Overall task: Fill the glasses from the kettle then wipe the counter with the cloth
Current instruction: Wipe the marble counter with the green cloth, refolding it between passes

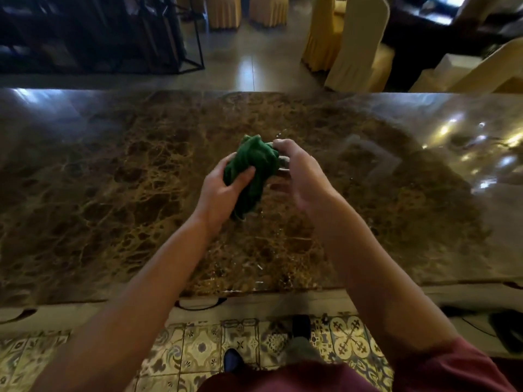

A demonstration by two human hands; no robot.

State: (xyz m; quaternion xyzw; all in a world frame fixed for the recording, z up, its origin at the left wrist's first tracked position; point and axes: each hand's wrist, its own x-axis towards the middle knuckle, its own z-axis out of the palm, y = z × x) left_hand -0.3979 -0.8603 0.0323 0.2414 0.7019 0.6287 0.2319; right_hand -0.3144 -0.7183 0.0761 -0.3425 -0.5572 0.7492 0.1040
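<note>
A dark green cloth (pixel 253 165) is bunched up above the middle of the brown marble counter (pixel 113 179). My left hand (pixel 223 193) grips its lower part, thumb pressed across the folds. My right hand (pixel 297 171) is at the cloth's right side, its fingertips pinching the upper edge. A tail of cloth hangs down below my left hand. Small water drops lie on the counter near the cloth. No kettle and no glasses are in view.
Beyond the counter's far edge stand chairs in yellow and cream covers (pixel 353 46) and a dark metal rack (pixel 99 32). Patterned floor tiles (pixel 198 349) and my shoes show below the near edge. Bright reflections lie on the counter's right end (pixel 467 154).
</note>
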